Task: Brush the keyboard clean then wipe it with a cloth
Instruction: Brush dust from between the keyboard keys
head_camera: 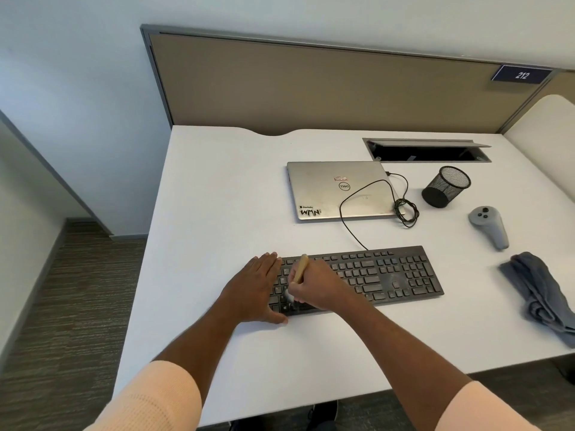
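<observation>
A black keyboard (382,275) lies on the white desk (217,197), with pale dust on its right half. My left hand (253,290) rests flat with straight fingers on the keyboard's left end. My right hand (317,289) grips a small brush with a light wooden handle (301,267); its bristles touch the keys at the lower left of the keyboard. A crumpled grey-blue cloth (541,297) lies near the desk's right edge.
A closed silver laptop (336,189) sits behind the keyboard, the keyboard's black cable (401,200) looping over it. A black mesh pen cup (446,186), a grey handheld controller (488,227) and an open cable hatch (426,150) are at the back right.
</observation>
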The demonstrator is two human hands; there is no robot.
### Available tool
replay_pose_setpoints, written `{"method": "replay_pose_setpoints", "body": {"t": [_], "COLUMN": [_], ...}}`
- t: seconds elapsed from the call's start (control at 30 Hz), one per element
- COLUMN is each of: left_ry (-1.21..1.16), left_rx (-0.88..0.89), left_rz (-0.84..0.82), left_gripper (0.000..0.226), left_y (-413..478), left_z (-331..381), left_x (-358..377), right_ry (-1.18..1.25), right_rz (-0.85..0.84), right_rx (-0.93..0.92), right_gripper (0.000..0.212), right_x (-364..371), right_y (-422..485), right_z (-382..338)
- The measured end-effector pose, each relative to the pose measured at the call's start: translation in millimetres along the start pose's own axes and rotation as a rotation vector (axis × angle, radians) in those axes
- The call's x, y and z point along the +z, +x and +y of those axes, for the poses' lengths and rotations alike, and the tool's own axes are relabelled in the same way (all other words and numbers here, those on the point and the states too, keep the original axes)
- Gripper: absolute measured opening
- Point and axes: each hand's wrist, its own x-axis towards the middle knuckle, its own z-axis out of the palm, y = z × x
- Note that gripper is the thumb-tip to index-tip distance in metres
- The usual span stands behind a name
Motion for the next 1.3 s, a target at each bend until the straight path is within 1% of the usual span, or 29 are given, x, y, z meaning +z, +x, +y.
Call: {"method": "replay_pose_setpoints", "body": {"t": [0.07, 0.17, 0.23, 0.4, 0.57, 0.7, 0.83, 0.9, 1.03, 1.2, 1.3], "left_ry": [0.001, -0.002, -0.002, -0.002, 0.002, -0.003, -0.001, -0.001, -0.001, -0.008, -0.017], "left_rx": [0.005, 0.009, 0.002, -0.001, -0.008, -0.013, -0.016, -0.016, -0.018, -0.011, -0.01], "left_rz": [0.001, 0.01, 0.022, 0.004, -0.006, -0.006, -0.008, -0.006, 0.001, 0.011, 0.013], "left_gripper": [0.133, 0.133, 0.131, 0.13, 0.131, 0.131, 0.131, 0.131, 0.131, 0.132, 0.131], "left_y": [-0.1, 0.1, 0.1, -0.4, -0.8, 0.1, -0.2, -0.6, -1.2, -1.0, -1.0], "left_z": [0.0, -0.2, 1.3, 2.8, 2.9, 3.6, 3.5, 3.6, 4.2, 4.0, 4.0], "left_x": [-0.9, -1.2, -1.2, -3.5, -2.5, -3.6, -3.9, -3.8, -4.1, -4.2, -4.8], "right_ry": [-0.005, -0.067, -0.072, 0.005, -0.04, -0.024, -0.067, -0.045, 0.098, 0.021, 0.064], "right_rz": [0.013, -0.051, -0.062, 0.031, -0.045, 0.035, -0.069, -0.064, 0.014, -0.097, -0.06], "right_rx": [-0.006, 0.008, 0.013, -0.016, -0.016, -0.018, 0.007, 0.022, 0.061, 0.07, 0.063], "right_gripper": [0.011, 0.014, 0.015, 0.012, 0.015, 0.012, 0.016, 0.016, 0.011, 0.014, 0.012], "right_x": [1.6, 6.1, 6.5, 6.6, 2.6, 0.0, 0.1, -3.6, -6.2, -3.5, -5.7], "right_y": [0.3, 1.5, 0.9, -1.2, -1.6, -1.3, -0.7, -0.1, 0.2, 2.0, 3.6], "right_z": [-3.3, -0.5, 1.1, -0.4, 1.0, 0.5, 5.3, 5.8, 6.3, 9.4, 9.1]}}
